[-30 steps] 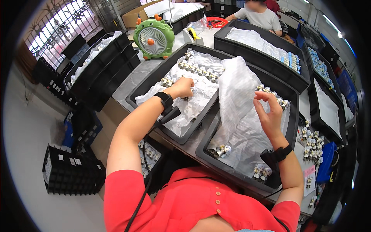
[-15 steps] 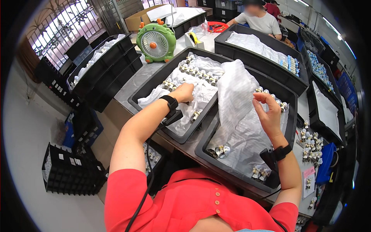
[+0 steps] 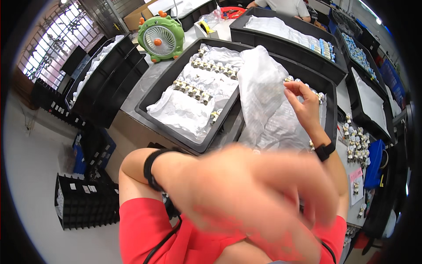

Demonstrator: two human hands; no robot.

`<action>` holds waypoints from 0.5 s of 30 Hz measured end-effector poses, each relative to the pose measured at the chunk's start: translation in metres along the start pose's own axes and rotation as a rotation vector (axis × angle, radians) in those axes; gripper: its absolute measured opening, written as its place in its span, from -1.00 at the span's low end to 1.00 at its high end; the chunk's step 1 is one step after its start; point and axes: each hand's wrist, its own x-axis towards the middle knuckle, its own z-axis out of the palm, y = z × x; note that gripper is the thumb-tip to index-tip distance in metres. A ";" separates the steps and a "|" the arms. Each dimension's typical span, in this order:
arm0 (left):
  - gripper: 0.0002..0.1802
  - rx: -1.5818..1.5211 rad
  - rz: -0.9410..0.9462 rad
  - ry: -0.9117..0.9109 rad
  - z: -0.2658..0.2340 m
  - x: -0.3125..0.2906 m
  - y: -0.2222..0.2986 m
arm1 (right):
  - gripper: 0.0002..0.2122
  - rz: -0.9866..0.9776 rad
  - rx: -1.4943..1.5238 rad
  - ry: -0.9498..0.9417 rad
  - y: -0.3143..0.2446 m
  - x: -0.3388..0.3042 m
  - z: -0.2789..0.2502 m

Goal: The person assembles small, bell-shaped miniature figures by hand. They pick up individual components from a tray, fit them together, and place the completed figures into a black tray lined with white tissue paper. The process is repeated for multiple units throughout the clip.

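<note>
My left hand [image 3: 246, 189] is raised close to the camera, large and smeared by motion; its fingers cannot be read. It hides the near part of the right black tray [image 3: 332, 99]. Above that tray is my right hand [image 3: 306, 108], fingers curved and thumb apart, with nothing visible between them. Its fingertips are beside the edge of a wrinkled white sheet [image 3: 261, 83], which is folded up toward the left tray. Small metal parts with clear tops [image 3: 320, 96] show past the right hand. In the left black tray [image 3: 169, 139], rows of similar small parts [image 3: 215, 68] lie on white sheeting.
A green fan [image 3: 160, 39] and a tape dispenser [image 3: 205, 30] stand behind the trays. Another black tray [image 3: 285, 46] holds white sheeting and blue-topped parts. Loose small parts [image 3: 357, 143] stand at the right, near a blue bin [image 3: 375, 165]. A co-worker [image 3: 288, 8] sits at the back.
My left hand has left the left tray and swung back toward the camera, to the right. My right hand stays over the right tray in much the same pose. The view has shifted slightly.
</note>
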 end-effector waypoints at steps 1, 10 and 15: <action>-0.87 -0.025 0.020 -0.018 0.008 -0.001 0.006 | -0.86 0.025 0.025 -0.012 0.001 0.001 0.003; -0.86 -0.168 0.024 -0.048 0.026 -0.017 0.016 | -0.86 0.159 0.041 0.005 0.040 0.003 -0.001; -0.85 -0.216 -0.020 -0.048 0.019 -0.031 0.034 | -0.83 0.189 -0.044 -0.154 0.050 0.003 0.004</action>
